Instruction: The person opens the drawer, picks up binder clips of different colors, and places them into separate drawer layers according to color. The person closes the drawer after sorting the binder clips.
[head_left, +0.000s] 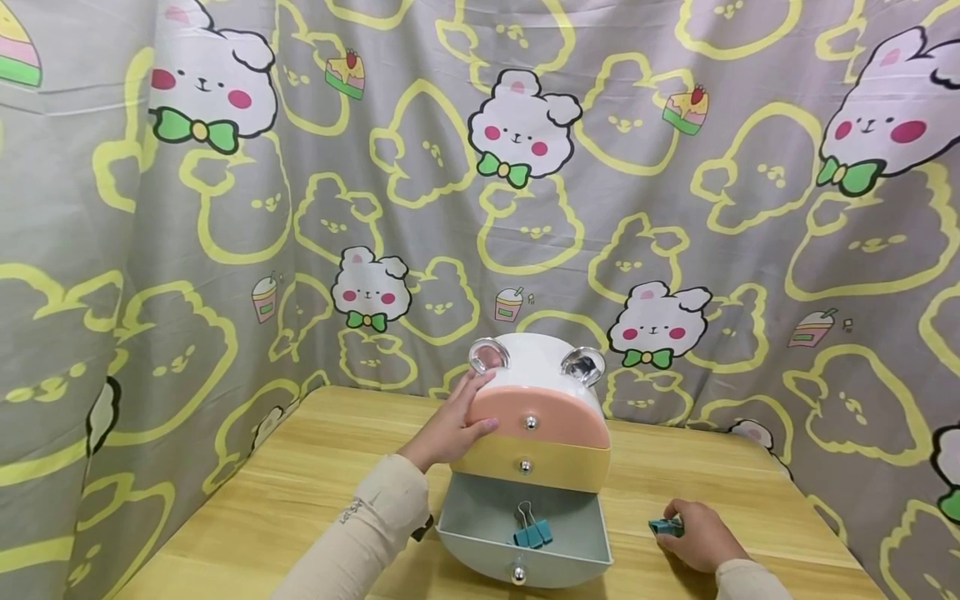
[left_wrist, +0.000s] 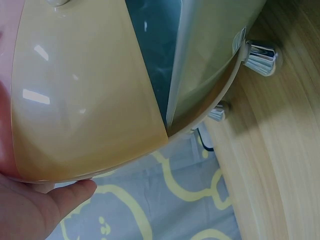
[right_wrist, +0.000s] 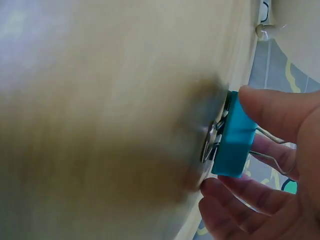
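A small drawer box (head_left: 542,358) with a white top and shiny round ears stands on the table. Its pink and yellow drawers are closed, while the grey-green bottom drawer (head_left: 480,554) is pulled out. One teal binder clip (head_left: 532,534) lies inside that drawer. Against the box's left side rests my left hand (head_left: 448,427), its thumb extended by the yellow drawer's edge in the left wrist view. To the right of the box, my right hand (head_left: 705,537) pinches another teal binder clip (right_wrist: 236,135) between thumb and fingers, close over the tabletop.
The wood-grain table (head_left: 337,433) carries the box. A grey curtain (head_left: 435,217) with cartoon bears hangs behind and at both sides. Silver knobs (left_wrist: 262,58) stick out from the drawer fronts. Something small and dark (head_left: 423,527) shows beside the left sleeve.
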